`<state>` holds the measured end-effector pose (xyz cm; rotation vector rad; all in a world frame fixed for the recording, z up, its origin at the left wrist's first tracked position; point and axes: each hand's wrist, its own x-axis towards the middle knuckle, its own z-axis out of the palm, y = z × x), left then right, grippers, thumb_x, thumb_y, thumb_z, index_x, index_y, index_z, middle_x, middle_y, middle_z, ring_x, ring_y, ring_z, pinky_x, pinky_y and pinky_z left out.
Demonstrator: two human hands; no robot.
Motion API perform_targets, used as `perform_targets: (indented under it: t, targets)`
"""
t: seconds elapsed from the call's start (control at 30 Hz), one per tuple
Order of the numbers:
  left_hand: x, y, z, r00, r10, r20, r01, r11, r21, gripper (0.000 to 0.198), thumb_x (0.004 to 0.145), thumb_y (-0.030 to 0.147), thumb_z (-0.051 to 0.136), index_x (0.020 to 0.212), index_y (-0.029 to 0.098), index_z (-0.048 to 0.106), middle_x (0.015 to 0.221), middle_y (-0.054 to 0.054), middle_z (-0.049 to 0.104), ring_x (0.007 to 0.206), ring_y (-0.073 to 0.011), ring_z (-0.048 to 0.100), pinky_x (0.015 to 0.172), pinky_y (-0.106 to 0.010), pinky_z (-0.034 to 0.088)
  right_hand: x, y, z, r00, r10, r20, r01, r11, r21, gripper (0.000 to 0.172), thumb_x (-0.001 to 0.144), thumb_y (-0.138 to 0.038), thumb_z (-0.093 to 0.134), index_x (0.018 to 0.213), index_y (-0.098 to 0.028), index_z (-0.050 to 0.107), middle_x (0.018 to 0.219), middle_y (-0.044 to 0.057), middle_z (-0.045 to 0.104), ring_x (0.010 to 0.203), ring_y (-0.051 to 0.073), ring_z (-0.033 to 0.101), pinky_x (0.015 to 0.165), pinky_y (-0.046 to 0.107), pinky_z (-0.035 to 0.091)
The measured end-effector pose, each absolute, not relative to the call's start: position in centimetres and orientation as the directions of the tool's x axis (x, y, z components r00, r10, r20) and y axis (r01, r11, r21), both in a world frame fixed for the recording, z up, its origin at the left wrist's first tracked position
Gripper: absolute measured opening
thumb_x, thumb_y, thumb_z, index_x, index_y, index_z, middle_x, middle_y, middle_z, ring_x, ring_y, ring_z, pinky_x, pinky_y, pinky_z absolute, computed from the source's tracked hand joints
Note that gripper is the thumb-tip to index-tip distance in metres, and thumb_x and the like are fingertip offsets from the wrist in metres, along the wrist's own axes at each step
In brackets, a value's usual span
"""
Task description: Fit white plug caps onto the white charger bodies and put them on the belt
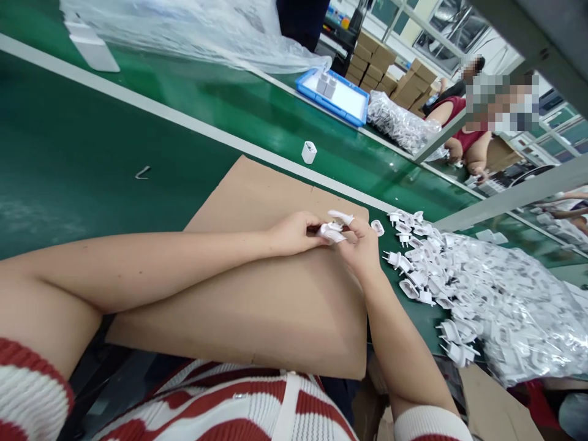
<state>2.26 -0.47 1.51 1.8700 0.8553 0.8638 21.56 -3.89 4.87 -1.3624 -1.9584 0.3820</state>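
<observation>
Over a brown cardboard sheet (275, 312), my left hand (294, 234) and my right hand (366, 248) meet at the fingertips. Between them is a small white plastic plug part (331, 228), mostly hidden by the fingers. My left fingers are closed in a pinch on its left side. White covers sit on my right thumb and forefinger, which close on it from the right. Just right of my right hand lies a loose white plug piece (377, 228), beside a spread of white plug pieces (425, 260) with pins showing on some.
A clear bag (537, 306) full of white pieces lies at right. Beyond the cardboard stand a white housing (309, 152) and a blue-rimmed tray (353, 119). A hex key (143, 173) rests at left. A metal post (505, 190) rises at right; another person (475, 141) works beyond.
</observation>
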Motion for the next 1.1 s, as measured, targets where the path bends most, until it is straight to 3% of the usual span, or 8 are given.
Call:
perform_targets:
  t: [0.13,0.3,0.43,0.53,0.6,0.77,0.93,1.1]
  targets:
    - [3.0,2.0,1.6,0.506,0.847,0.162,0.283,-0.340,0.897,0.033,0.080,0.050,0.077,0.093,0.019,0.079,0.085,-0.003,0.077,0.081,-0.0242,0.069,0.071,-0.033,0.053,23.6,-3.3,5.0,-0.056,0.914,0.401,0.675,0.331,-0.660,0.069,0.087,-0.038,0.071,0.152,-0.028,0.053,0.115,0.007,0.071,0.101,0.025,0.066,0.101,0.046,0.051]
    - [4.6,10.8,2.0,0.221,0.945,0.242,0.505,-0.323,0.800,0.030,0.081,0.037,0.076,0.103,0.018,0.079,0.104,-0.008,0.079,0.095,-0.0282,0.071,0.084,-0.037,0.055,27.6,-2.3,5.4,0.273,0.917,0.292,0.939,-0.188,-0.288,0.059,0.088,-0.030,0.068,0.143,-0.011,0.060,0.133,0.025,0.059,0.124,0.041,0.055,0.106,0.057,0.043]
    - [6.0,16.6,2.4,0.083,0.968,0.238,0.630,-0.236,0.740,0.033,0.083,0.031,0.072,0.111,0.015,0.077,0.112,-0.012,0.078,0.105,-0.0315,0.071,0.092,-0.040,0.055,29.0,-1.9,4.7,0.287,0.952,0.105,0.945,-0.264,-0.190,0.049,0.085,-0.007,0.053,0.132,-0.013,0.068,0.128,0.021,0.060,0.114,0.035,0.062,0.098,0.044,0.047]
    - [6.4,18.2,2.4,0.086,0.961,0.264,0.686,-0.249,0.684,0.035,0.079,0.030,0.072,0.112,0.017,0.077,0.111,-0.012,0.077,0.108,-0.0342,0.070,0.097,-0.043,0.055,29.2,-1.7,4.4,0.264,0.954,0.146,0.939,-0.219,-0.264,0.044,0.084,-0.006,0.049,0.121,-0.014,0.071,0.122,0.019,0.060,0.104,0.032,0.064,0.093,0.042,0.049]
    - [6.0,18.4,2.4,0.077,0.938,0.337,0.701,-0.292,0.651,0.049,0.077,0.029,0.072,0.125,0.018,0.073,0.125,-0.014,0.073,0.121,-0.0375,0.065,0.107,-0.047,0.051,29.1,-1.6,4.5,0.275,0.938,0.212,0.905,-0.178,-0.385,0.037,0.086,-0.013,0.052,0.117,-0.015,0.072,0.119,0.017,0.060,0.099,0.030,0.064,0.092,0.042,0.051]
    - [1.2,20.3,2.4,-0.070,0.893,0.445,0.815,-0.206,0.542,0.088,0.071,0.018,0.068,0.155,0.013,0.045,0.166,-0.016,0.039,0.153,-0.0409,0.031,0.126,-0.054,0.029,28.2,-1.6,4.8,0.322,0.912,0.254,0.664,-0.027,-0.747,0.036,0.087,-0.042,0.060,0.109,-0.017,0.072,0.109,0.011,0.066,0.083,0.022,0.064,0.088,0.040,0.054]
    - [-4.0,22.0,2.3,0.150,0.964,0.221,0.796,-0.250,0.552,0.054,0.070,0.020,0.071,0.122,0.010,0.065,0.127,-0.014,0.066,0.120,-0.0305,0.060,0.110,-0.040,0.045,27.0,-1.6,4.6,0.267,0.962,0.061,0.292,-0.020,-0.956,0.046,0.077,-0.054,0.073,0.106,-0.018,0.069,0.084,0.003,0.072,0.069,0.016,0.063,0.070,0.031,0.051]
    - [-5.9,20.2,2.7,0.147,0.955,0.256,0.802,-0.267,0.535,0.031,0.073,0.028,0.076,0.099,0.017,0.065,0.103,-0.008,0.067,0.104,-0.0263,0.060,0.098,-0.037,0.048,26.1,-1.9,4.7,0.161,0.987,-0.022,0.159,-0.047,-0.986,0.042,0.071,-0.056,0.081,0.085,-0.018,0.072,0.068,0.003,0.069,0.060,0.015,0.058,0.057,0.029,0.044]
